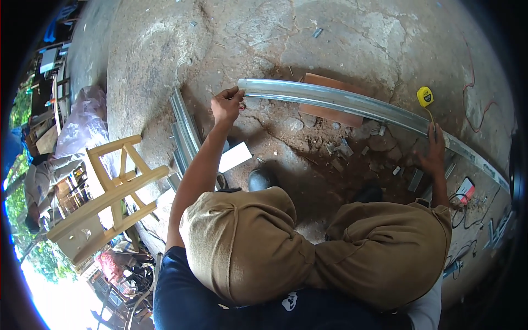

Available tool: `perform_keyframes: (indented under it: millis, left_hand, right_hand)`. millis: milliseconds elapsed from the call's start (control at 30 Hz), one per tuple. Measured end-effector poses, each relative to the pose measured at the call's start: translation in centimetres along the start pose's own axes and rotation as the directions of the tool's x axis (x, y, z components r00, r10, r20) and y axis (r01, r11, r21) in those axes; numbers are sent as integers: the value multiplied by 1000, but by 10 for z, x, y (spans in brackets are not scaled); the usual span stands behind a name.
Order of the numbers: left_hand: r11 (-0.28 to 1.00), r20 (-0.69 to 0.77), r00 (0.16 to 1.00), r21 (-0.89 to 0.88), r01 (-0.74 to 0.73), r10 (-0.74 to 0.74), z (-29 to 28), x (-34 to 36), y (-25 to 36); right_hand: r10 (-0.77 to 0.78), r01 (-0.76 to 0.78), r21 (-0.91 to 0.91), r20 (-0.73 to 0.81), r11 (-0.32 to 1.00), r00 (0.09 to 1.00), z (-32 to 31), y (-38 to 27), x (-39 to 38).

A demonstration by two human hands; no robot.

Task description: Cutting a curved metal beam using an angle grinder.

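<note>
A long galvanized metal channel [330, 95] stretches across the floor in front of me. My left hand [226, 105] is closed on its left end, with a small red thing [242, 106] beside the fingers, too small to name. Toward the right, my right hand [433, 153] reaches up to the channel's near edge, its fingers stretched against it and the thumb apart. Beyond that hand lies a yellow tape measure [425, 96], whose blade runs out toward my fingertips. Under the channel is a reddish-brown board [330, 114].
More metal channels [187, 126] lie left of my left arm, near a white piece [235, 157]. A wooden stool [118, 181] stands farther left. Metal offcuts [345, 147] litter broken concrete before my knees. A red-and-white phone-like object [465, 190] and cables lie at right.
</note>
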State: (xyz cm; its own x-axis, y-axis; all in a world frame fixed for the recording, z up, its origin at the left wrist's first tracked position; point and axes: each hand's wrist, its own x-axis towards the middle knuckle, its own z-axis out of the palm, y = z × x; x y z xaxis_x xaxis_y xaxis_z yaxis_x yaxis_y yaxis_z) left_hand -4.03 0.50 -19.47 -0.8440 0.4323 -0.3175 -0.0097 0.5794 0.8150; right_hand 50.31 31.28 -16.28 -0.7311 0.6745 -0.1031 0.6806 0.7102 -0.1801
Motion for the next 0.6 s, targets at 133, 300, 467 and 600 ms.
perform_keyframes:
  millis: [133, 300, 467, 600]
  left_hand:
    - [996, 26, 1000, -91, 10, -8, 6, -1, 1]
    - [992, 52, 999, -123, 10, -3, 4, -3, 3]
    - [996, 52, 998, -84, -39, 44, -3, 2, -8]
    - [998, 29, 1000, -61, 10, -9, 0, -1, -2]
  right_hand:
    - [25, -22, 66, -44, 998, 999, 3, 11, -5]
    - [60, -60, 31, 13, 998, 998, -1, 11, -4]
    - [17, -16, -23, 41, 1000, 999, 0, 11, -2]
    - [42, -40, -26, 67, 999, 997, 0, 10, -2]
